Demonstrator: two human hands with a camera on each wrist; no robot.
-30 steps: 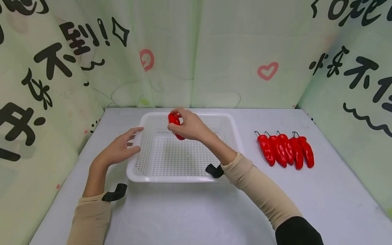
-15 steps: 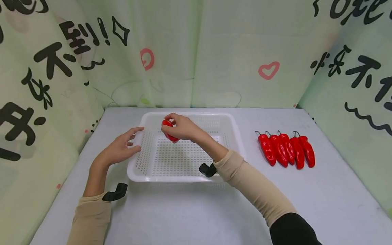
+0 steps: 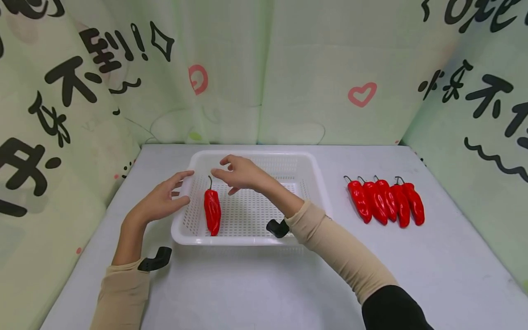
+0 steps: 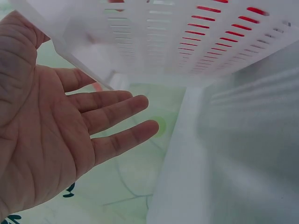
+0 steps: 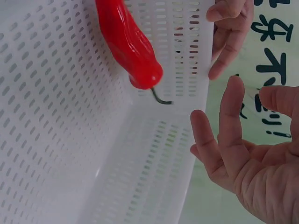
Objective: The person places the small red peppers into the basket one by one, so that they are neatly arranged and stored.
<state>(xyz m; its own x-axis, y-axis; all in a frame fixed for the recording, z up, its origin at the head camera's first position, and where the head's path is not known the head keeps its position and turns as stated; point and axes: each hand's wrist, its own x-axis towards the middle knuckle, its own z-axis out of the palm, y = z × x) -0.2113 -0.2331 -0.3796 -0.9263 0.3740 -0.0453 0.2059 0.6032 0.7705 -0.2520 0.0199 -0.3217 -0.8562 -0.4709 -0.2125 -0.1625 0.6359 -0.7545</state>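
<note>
A red chili pepper (image 3: 212, 211) with a dark curved stem lies inside the white perforated plastic basket (image 3: 247, 241), along its left side. Above the basket, just right of the stem, hovers my right hand (image 3: 243, 173), its fingers spread and holding nothing. In the right wrist view the pepper (image 5: 128, 46) is apart from those fingers (image 5: 231, 116). My left hand (image 3: 161, 199) is at the basket's left rim, thumb and fingertips against it. Seen from the left wrist, several of its fingers (image 4: 117, 112) extend loosely beneath the rim, and red shows through the basket's slots.
Several more red chili peppers (image 3: 385, 201) lie in a row on the white table (image 3: 264, 288), right of the basket, stems pointing away. A pale green curtain (image 3: 305, 68) with black lettering encloses the back and sides.
My right hand has moved slightly left and released the chili pepper, which now lies at the basket's left side. The left hand stays at the rim.
</note>
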